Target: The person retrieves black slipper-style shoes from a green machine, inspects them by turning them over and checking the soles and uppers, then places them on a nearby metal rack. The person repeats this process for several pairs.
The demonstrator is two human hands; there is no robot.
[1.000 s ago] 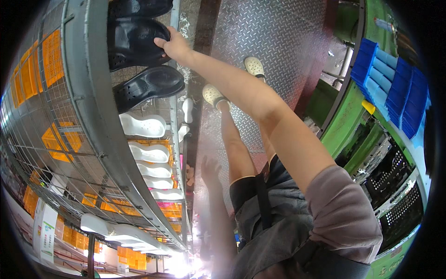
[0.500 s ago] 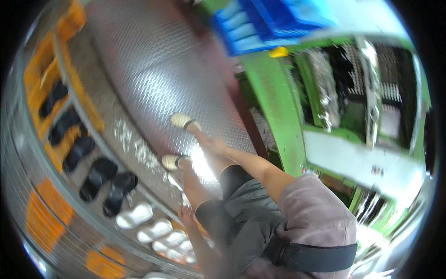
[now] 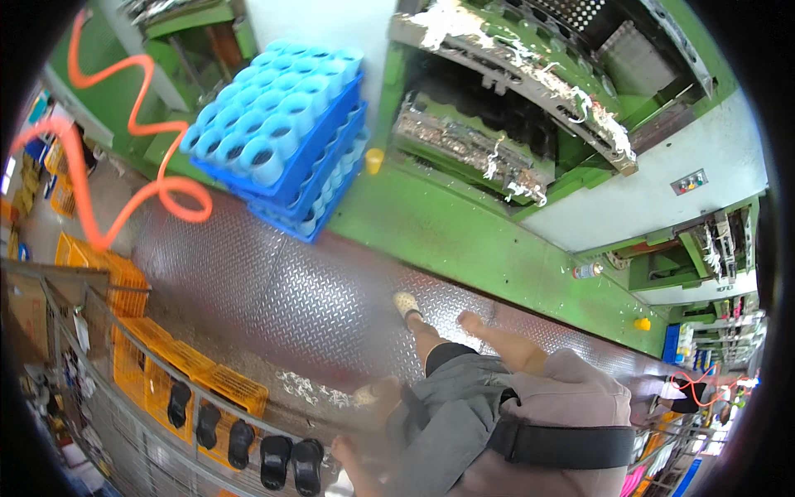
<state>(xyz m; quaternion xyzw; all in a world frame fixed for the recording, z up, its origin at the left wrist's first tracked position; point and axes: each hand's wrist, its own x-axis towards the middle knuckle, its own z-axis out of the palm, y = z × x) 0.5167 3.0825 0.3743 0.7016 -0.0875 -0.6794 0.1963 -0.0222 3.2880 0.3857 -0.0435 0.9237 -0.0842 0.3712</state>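
Note:
My right hand hangs in front of my right thigh, above the metal floor. No object shows in it, and its fingers are too small and blurred to read. Low in the picture, my left hand hangs beside my left leg, nearest to a row of black shoes on a rack. Its fingers are smeared, and nothing held can be made out. I wear a pale clog on my forward foot; the other foot is blurred.
Green machines with white scraps line the right. A stack of blue trays with light blue cups stands on the green ledge, near a yellow cup. An orange coiled hose hangs at left. Yellow crates stand behind the metal rack.
My view has swung left along the walkway, so the tray stack shows whole and the hose has come in. The shoe rack sits lower. Both hands have swung, still without any visible object.

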